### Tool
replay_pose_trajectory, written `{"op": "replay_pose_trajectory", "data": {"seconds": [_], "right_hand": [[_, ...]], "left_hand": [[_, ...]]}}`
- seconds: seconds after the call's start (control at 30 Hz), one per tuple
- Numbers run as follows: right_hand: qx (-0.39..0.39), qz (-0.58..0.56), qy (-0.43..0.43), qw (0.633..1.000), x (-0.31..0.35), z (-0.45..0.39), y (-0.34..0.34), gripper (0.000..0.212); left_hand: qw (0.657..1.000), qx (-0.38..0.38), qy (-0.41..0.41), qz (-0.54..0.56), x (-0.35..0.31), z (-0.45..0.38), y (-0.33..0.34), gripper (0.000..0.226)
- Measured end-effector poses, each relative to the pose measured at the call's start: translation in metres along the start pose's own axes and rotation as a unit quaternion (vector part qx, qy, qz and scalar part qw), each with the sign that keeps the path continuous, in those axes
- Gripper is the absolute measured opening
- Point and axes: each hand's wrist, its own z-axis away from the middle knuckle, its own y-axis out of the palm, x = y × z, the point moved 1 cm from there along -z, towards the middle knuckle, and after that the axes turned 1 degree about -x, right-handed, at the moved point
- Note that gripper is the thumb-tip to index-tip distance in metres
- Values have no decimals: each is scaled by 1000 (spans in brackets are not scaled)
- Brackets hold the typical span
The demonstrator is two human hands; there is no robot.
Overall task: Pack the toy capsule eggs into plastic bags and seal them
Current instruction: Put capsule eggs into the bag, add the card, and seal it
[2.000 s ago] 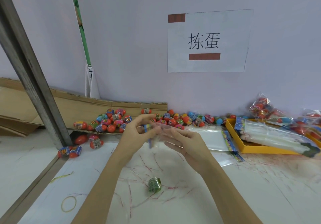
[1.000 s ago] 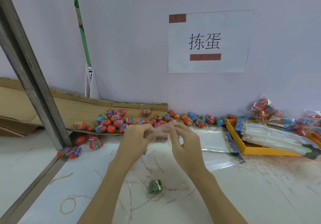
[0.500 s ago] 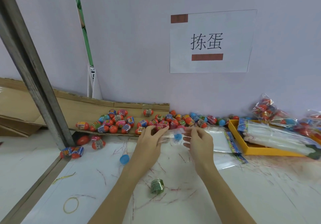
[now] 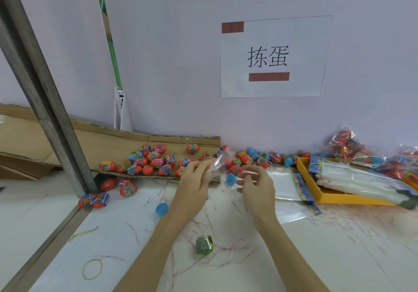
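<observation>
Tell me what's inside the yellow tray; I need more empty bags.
The yellow tray holds a stack of clear bags with coloured printed headers. They cover its floor, so anything beneath is hidden.

Two bare forearms show, with no sleeve, glove, watch or ring on either. The left hand (image 4: 194,182) and the right hand (image 4: 255,185) are slim, with long slender fingers (image 4: 246,174) and short, plain, unpainted nails. Both wrists are narrow.
</observation>
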Motion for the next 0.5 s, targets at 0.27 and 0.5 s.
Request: {"op": "replay_pose_trajectory", "data": {"seconds": [0.27,0.5], "right_hand": [[108,51,-185,975,13,12,7,33],[60,38,-127,989,13,8,2,12]], "left_hand": [[957,64,-37,280,-24,1,-7,30],[958,49,-87,268,-18,-2,-14,22]]}}
